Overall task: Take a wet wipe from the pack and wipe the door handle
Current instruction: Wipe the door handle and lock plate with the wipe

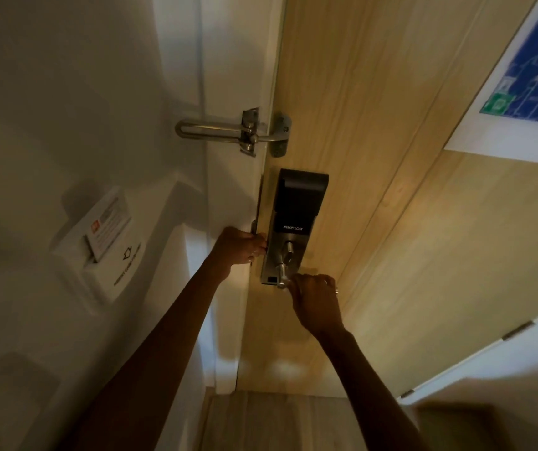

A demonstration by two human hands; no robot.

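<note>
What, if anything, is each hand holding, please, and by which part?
Right hand grips the door handle at its free end; left hand holds the door edge.

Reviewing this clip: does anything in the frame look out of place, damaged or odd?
Nothing looks damaged, spilled or askew. One oddity: the right hand grips the door handle and the left hand holds the door edge, yet no wipe or pack is plainly visible.
</note>
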